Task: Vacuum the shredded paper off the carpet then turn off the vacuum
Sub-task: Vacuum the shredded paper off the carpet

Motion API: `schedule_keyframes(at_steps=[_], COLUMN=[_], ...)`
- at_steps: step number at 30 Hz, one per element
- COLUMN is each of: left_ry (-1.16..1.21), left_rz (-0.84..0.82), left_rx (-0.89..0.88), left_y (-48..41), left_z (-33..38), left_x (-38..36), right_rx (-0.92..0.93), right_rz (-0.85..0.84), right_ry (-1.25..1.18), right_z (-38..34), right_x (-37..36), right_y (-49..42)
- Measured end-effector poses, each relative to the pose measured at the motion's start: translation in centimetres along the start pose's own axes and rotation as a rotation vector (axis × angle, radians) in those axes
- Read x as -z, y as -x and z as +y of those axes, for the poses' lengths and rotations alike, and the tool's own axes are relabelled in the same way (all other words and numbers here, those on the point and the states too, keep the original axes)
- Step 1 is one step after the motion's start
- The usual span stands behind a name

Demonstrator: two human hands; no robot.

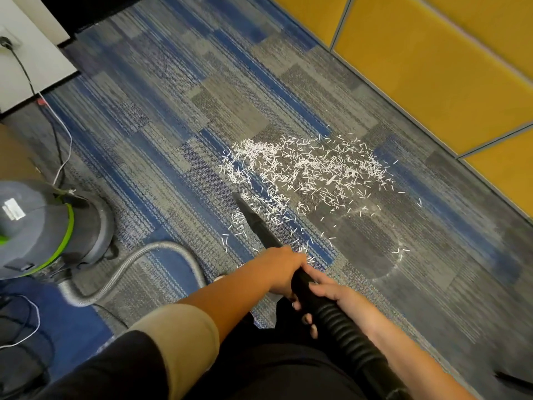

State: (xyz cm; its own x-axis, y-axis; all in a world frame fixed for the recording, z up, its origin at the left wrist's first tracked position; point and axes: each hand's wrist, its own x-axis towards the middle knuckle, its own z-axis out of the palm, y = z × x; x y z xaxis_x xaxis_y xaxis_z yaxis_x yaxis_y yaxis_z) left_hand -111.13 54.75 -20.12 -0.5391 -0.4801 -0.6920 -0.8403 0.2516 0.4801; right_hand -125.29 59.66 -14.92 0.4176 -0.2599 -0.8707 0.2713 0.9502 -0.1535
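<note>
White shredded paper point(308, 168) lies scattered over the blue and grey carpet point(161, 125) in the middle of the view. A black crevice nozzle point(253, 220) points up and left, its tip at the near-left edge of the paper. My left hand point(281, 269) grips the black tube just behind the nozzle. My right hand point(331, 297) holds the ribbed black hose point(346, 339) a little further back. The grey vacuum canister point(43, 226) with a green band stands at the left, joined by a silver hose point(138, 261).
A yellow panelled wall point(432, 67) runs along the right side. A white cabinet or wall point(31, 53) with a socket and a black cord point(26, 73) is at the top left. Black and white cables point(65, 145) trail past the canister.
</note>
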Motion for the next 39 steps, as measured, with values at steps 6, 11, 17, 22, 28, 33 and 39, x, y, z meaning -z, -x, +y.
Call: schedule_keyframes(at_steps=[6, 11, 17, 22, 28, 33, 39], left_ry=[-0.020, 0.046, 0.155, 0.218, 0.194, 0.225, 0.260], left_rz=[0.038, 0.060, 0.111, 0.165, 0.151, 0.176, 0.227], left_rx=[0.014, 0.090, 0.185, 0.141, 0.066, 0.082, 0.103], left_y=[-1.3, -1.0, 0.0, 1.3, 3.0, 3.4, 2.5], left_z=[-0.6, -2.3, -4.4, -5.0, -7.1, -7.6, -6.5], left_x=[0.9, 1.6, 2.3, 2.8, 2.4, 2.1, 3.7], right_rx=[0.006, 0.016, 0.057, 0.100, 0.126, 0.103, 0.106], right_rz=[-0.015, -0.032, -0.066, -0.033, 0.007, -0.048, -0.082], right_ry=[-0.018, 0.022, 0.112, 0.123, 0.135, 0.150, 0.192], right_z=[-1.3, -2.1, -3.3, -3.8, -1.9, -1.4, -4.3], right_x=[0.2, -0.7, -2.8, -3.5, -5.2, -5.8, -5.3], right_y=[-1.2, -3.3, -5.2, -6.3, -7.7, -8.2, -8.5])
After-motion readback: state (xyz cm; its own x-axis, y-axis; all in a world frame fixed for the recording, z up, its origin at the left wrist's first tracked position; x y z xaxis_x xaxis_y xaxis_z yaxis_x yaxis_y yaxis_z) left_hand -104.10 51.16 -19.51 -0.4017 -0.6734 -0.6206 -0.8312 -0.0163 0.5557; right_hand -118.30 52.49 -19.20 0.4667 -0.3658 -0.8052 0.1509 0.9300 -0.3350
